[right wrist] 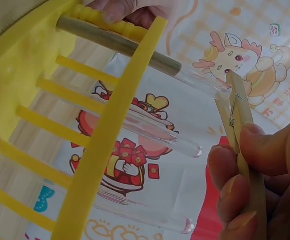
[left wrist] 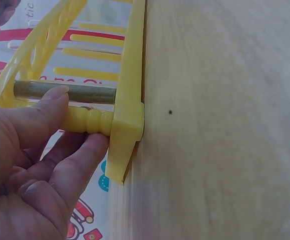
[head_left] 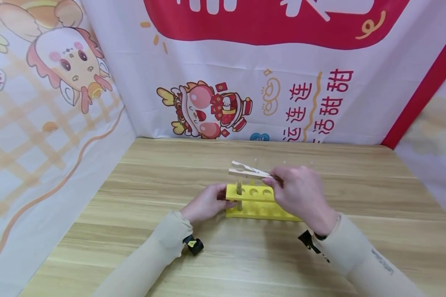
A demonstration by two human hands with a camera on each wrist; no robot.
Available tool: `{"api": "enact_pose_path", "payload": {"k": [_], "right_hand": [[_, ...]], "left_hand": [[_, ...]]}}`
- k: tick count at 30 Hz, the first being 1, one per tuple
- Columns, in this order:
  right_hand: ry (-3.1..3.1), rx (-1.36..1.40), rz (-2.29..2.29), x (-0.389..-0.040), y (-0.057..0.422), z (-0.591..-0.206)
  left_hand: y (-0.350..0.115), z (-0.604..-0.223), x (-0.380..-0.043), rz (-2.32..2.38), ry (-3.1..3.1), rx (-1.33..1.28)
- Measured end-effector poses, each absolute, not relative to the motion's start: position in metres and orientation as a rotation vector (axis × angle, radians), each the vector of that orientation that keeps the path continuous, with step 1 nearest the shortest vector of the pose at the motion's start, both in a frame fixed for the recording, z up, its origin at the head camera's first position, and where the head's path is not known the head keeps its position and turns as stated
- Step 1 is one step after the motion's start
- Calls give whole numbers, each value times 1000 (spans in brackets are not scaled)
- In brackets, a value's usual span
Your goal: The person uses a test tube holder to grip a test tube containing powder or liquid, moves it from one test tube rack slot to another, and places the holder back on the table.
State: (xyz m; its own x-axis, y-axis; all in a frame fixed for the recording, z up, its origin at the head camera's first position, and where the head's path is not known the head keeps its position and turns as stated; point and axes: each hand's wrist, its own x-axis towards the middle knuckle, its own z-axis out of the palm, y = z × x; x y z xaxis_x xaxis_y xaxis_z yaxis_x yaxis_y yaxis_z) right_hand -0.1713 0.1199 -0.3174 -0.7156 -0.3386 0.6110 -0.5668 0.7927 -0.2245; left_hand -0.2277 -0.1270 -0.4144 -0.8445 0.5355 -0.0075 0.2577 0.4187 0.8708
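Note:
A yellow test tube rack (head_left: 260, 212) stands on the table, and my left hand (head_left: 206, 202) pinches the post at its left end. In the leftmost hole is a glass test tube (right wrist: 199, 81) with a grey-brown filling (left wrist: 90, 93), upright. My left thumb lies over or beside that tube in the left wrist view. My right hand (head_left: 305, 194) grips a wooden test tube clamp (head_left: 248, 172) by its handle end, above the rack. The clamp's prongs, slightly parted, point left near the tube's mouth; whether they touch the glass I cannot tell.
Clear tubes (right wrist: 177, 140) with rounded ends up stand along the rack's rear, near yellow pegs (right wrist: 60, 117). The wood-grain table (head_left: 163, 173) meets a printed cloth (head_left: 208, 53) at the back and another printed cloth (head_left: 33, 136) at left.

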Motion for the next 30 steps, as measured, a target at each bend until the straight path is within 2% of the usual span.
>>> {"api": "enact_pose_path", "payload": {"k": [30], "right_hand": [[-2476, 685, 494, -181, 121, -352]], "left_hand": [[-128, -415, -229, 1375, 2411, 721]]}}
